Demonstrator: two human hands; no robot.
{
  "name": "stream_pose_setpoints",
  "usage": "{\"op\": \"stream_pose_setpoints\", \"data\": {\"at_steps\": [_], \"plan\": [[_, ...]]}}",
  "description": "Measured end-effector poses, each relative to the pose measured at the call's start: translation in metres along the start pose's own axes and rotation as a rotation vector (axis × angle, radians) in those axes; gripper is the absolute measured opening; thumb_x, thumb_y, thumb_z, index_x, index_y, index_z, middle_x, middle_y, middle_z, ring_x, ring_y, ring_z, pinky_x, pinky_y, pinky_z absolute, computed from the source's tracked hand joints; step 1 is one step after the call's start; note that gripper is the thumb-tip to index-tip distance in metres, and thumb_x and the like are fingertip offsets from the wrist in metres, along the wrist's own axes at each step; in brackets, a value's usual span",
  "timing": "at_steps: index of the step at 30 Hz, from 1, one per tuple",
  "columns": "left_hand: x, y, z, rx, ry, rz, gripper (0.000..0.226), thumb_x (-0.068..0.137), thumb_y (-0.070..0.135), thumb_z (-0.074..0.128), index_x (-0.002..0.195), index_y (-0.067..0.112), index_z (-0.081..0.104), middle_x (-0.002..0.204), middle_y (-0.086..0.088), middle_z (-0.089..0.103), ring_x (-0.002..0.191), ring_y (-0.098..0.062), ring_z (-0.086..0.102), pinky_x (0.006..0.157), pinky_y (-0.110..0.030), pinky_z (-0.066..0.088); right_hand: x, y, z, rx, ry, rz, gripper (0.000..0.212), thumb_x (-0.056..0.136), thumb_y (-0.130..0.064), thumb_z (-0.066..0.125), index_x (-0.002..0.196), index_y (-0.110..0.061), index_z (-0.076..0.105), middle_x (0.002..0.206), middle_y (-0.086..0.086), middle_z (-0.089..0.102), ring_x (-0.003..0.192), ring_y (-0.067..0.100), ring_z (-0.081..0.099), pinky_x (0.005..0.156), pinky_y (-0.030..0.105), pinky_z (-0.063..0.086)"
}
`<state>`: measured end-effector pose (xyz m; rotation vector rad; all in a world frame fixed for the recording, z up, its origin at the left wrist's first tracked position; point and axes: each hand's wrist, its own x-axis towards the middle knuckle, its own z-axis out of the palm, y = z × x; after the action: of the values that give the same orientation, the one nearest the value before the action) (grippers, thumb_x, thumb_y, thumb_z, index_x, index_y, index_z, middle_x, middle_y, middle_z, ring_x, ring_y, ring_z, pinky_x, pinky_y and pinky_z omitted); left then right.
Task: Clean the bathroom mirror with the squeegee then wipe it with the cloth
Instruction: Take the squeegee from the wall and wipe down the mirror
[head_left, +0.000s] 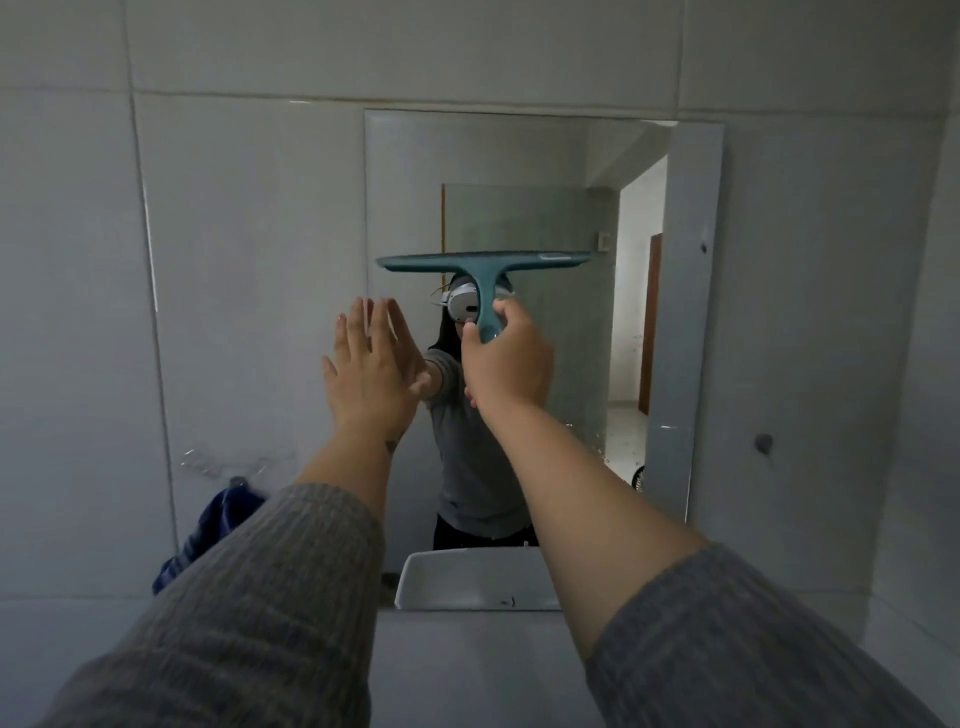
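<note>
The rectangular bathroom mirror (524, 156) hangs on the tiled wall ahead. A teal squeegee (483, 262) lies with its blade level against the glass about halfway up, its handle pointing down. My right hand (506, 358) is shut on that handle. My left hand (371, 364) is flat and open, fingers up, resting at the mirror's left edge. A dark blue cloth (208, 535) hangs from a hook on the wall at lower left, partly hidden behind my left sleeve.
A white basin (467, 582) sits below the mirror. Grey wall tiles (234, 234) surround the glass. A small hook (763, 444) sticks out of the wall to the right. The mirror reflects a person and an open doorway (636, 312).
</note>
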<state>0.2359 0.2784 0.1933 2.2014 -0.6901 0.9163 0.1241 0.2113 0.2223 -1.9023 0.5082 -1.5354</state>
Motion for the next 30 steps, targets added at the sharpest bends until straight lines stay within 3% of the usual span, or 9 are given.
{"op": "stream_pose_setpoints", "data": {"at_steps": [7, 13, 19, 23, 30], "plan": [[-0.004, -0.010, -0.006, 0.010, -0.002, 0.009, 0.103, 0.082, 0.046, 0.067, 0.150, 0.023, -0.007, 0.160, -0.003, -0.009, 0.147, -0.026, -0.007, 0.117, -0.053, 0.011, -0.003, 0.009, -0.018, -0.366, -0.150, -0.227, 0.040, 0.091, -0.026, 0.058, 0.130, -0.024, 0.053, 0.116, 0.007, 0.067, 0.104, 0.028, 0.063, 0.082, 0.043, 0.055], [-0.010, 0.002, 0.008, -0.008, -0.080, 0.062, 0.096, 0.084, 0.042, 0.065, 0.150, 0.026, -0.003, 0.160, -0.002, -0.009, 0.147, -0.026, -0.008, 0.117, -0.055, 0.010, 0.012, 0.016, -0.067, -0.606, -0.243, -0.345, 0.037, 0.092, -0.025, 0.056, 0.129, -0.028, 0.053, 0.118, 0.005, 0.066, 0.101, 0.031, 0.063, 0.070, 0.031, 0.041], [-0.022, 0.019, 0.022, 0.045, -0.097, 0.116, 0.096, 0.083, 0.040, 0.064, 0.151, 0.026, -0.003, 0.160, -0.005, -0.013, 0.146, -0.028, -0.008, 0.117, -0.052, 0.009, 0.021, 0.043, -0.109, -0.687, -0.231, -0.309, 0.039, 0.090, -0.030, 0.058, 0.129, -0.033, 0.053, 0.117, 0.004, 0.067, 0.099, 0.030, 0.063, 0.075, 0.036, 0.049], [-0.025, 0.019, 0.033, 0.070, -0.101, 0.119, 0.100, 0.082, 0.036, 0.067, 0.150, 0.026, -0.006, 0.159, -0.006, -0.016, 0.146, -0.029, -0.012, 0.117, -0.052, 0.008, 0.027, 0.064, -0.129, -0.697, -0.189, -0.275, 0.038, 0.090, -0.030, 0.058, 0.127, -0.033, 0.054, 0.115, 0.004, 0.067, 0.097, 0.031, 0.063, 0.071, 0.032, 0.045], [-0.025, 0.018, 0.041, 0.055, -0.072, 0.114, 0.102, 0.079, 0.023, 0.068, 0.151, 0.025, -0.004, 0.159, -0.008, -0.016, 0.145, -0.031, -0.014, 0.116, -0.053, 0.009, 0.017, 0.102, -0.149, -0.552, -0.054, -0.086, 0.033, 0.089, -0.033, 0.059, 0.122, -0.031, 0.057, 0.106, 0.002, 0.070, 0.087, 0.027, 0.064, 0.067, 0.030, 0.046]]}}
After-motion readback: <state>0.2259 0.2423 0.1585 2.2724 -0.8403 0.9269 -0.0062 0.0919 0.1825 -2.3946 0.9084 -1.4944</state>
